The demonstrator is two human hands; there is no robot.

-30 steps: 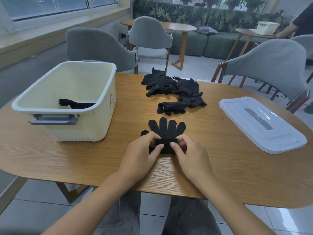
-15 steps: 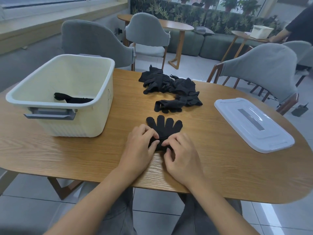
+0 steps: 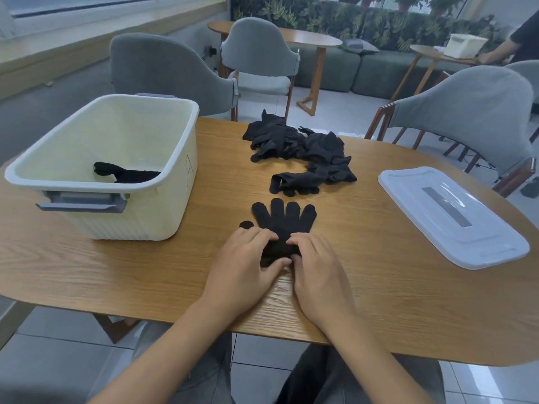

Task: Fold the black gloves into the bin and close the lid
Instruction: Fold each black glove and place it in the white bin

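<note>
A black glove [image 3: 284,221] lies flat on the wooden table [image 3: 379,301], fingers pointing away from me. My left hand [image 3: 243,266] and my right hand [image 3: 316,268] sit side by side on its cuff end, fingers and thumbs curled round the rolled-up cuff. A pile of black gloves [image 3: 300,150] lies further back in the middle of the table. The cream bin [image 3: 175,205] stands open at the left with a folded black glove [image 3: 125,173] inside. Its white lid [image 3: 455,214] lies flat at the right.
Grey chairs [image 3: 478,112] stand round the far side of the table. Another person's arm [image 3: 507,45] rests on a small round table at the back right, beside a second bin. A green sofa runs along the rear wall.
Both hands have rolled the cuff further up toward the glove's fingers, so less of the palm shows. The camera has tilted slightly.
</note>
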